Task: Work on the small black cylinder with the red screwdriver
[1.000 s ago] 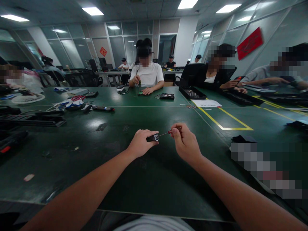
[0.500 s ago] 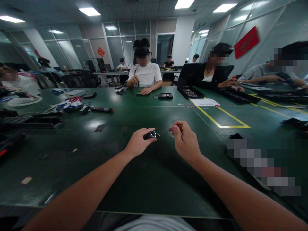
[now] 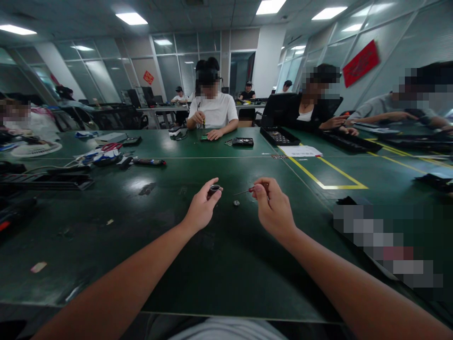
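Observation:
My left hand [image 3: 201,208] pinches a small black cylinder [image 3: 213,190] with its open end turned upward, just above the green table [image 3: 226,264]. My right hand [image 3: 272,208] grips a thin screwdriver [image 3: 245,191] with a red handle, its metal tip pointing left toward the cylinder without touching it. A small round silvery part [image 3: 236,203] lies on the table between the two hands, below the screwdriver tip.
Across the table sit several people at work, one in a white shirt [image 3: 213,111]. Black trays [image 3: 280,136] and a white paper [image 3: 300,151] lie at the far right, tools and cables [image 3: 106,156] at the far left. Yellow tape lines [image 3: 327,177] mark the right side.
The left hand has turned the cylinder from lying sideways to open end up and drawn it off the screwdriver tip. A small round part now lies on the table between the hands.

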Motion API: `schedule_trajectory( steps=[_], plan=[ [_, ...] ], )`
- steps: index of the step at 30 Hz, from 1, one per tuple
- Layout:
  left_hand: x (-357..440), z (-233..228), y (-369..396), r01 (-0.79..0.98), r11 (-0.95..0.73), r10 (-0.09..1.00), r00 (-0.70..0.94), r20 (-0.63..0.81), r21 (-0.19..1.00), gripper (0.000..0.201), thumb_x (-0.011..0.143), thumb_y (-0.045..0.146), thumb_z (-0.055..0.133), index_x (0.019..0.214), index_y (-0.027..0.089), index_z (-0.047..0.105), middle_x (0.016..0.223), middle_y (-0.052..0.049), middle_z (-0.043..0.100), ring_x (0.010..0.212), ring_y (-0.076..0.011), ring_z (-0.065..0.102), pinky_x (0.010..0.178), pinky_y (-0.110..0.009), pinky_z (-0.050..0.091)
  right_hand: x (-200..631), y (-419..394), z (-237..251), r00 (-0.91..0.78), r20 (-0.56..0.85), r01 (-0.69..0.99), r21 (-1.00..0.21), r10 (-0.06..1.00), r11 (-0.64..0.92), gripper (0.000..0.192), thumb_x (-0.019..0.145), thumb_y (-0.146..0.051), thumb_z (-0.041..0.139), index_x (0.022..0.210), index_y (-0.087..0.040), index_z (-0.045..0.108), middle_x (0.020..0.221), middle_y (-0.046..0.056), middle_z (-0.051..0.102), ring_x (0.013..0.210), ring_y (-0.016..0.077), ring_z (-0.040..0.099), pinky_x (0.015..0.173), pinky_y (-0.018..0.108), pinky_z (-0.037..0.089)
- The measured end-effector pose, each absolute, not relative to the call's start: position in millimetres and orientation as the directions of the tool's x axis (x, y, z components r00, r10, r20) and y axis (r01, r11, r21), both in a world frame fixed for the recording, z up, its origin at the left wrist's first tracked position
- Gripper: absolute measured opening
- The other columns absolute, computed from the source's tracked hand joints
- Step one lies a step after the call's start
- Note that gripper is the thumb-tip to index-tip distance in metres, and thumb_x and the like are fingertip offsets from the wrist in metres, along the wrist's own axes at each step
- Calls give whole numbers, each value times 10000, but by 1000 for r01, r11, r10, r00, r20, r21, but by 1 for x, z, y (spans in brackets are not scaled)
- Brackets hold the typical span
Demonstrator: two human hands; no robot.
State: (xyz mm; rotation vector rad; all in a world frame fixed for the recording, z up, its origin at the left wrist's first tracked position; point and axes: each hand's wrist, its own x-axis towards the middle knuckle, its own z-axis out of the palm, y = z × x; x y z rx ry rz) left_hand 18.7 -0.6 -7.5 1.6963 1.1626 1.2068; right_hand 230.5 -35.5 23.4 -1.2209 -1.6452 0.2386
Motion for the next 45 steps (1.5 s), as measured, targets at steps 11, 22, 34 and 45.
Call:
schedule_trajectory(
  steps=[11,22,34,45],
  plan=[
    [32,18,3,531,-198,967,242,76,824,277,862,418,665,1024,195,697,859,-48,706,707,-184,655,686,-313,513,232,-36,27,94,626,576,-668,774,470,187,1021,-359,417,1036,-225,547,833,43,690,732,201,660,683,337,474],
    [62,14,25,861,-357,905,414,-93,362,445,828,440,703,1247,289,684,1218,-75,707,1092,-302,655,836,-376,512,233,-36,28,109,658,573,-654,745,494,170,1015,-344,432,1022,-223,552,817,30,692,722,193,667,675,328,480],
    [48,15,27,774,-406,875,483,-38,486,253,851,422,699,1010,231,746,1033,-57,725,922,-227,668,788,-316,479,232,-38,28,73,662,565,-643,746,517,161,1020,-333,431,1030,-224,548,829,30,685,734,187,665,679,325,480],
    [-66,50,15,581,-17,987,142,-81,814,409,812,474,690,1115,204,738,914,-55,694,716,-161,578,601,-261,401,233,-37,26,49,635,552,-661,771,509,178,1024,-353,429,1036,-224,551,823,24,669,740,188,660,682,327,474]
  ],
)
